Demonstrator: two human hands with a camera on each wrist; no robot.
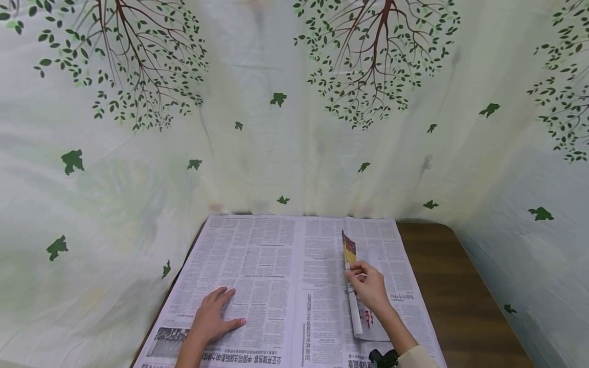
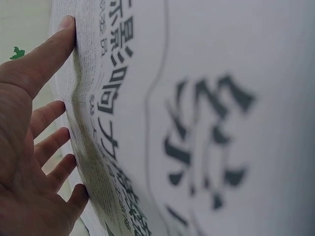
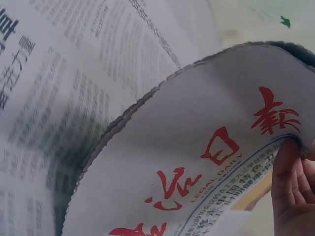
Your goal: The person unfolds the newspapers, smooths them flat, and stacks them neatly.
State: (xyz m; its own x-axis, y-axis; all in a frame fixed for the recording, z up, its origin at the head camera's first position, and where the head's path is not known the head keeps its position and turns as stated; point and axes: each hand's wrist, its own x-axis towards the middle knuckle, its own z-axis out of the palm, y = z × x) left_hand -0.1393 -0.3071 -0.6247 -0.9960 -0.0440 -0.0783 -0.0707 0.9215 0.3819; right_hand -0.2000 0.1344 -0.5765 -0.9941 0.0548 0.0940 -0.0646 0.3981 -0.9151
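Observation:
A newspaper [image 1: 257,266] lies spread over the table with a fold line down its middle. My left hand [image 1: 211,317] rests on its left page, fingers and thumb spread. In the left wrist view, the fingertips of that hand [image 2: 34,128] touch the printed sheet. On the right page, my right hand [image 1: 371,289] pinches a raised, curled-over edge [image 1: 355,314] of the newspaper between thumb and fingers. The right wrist view shows the curved lifted sheet [image 3: 197,113] with large red characters and "LEGAL DAILY". The underside of this fold is partly hidden.
Dark wood table [image 1: 451,276] shows along the right side. A pale cloth [image 1: 299,153] printed with trees and green leaves hangs behind and at both sides. A black device [image 1: 384,359] sits by the right wrist at the bottom edge.

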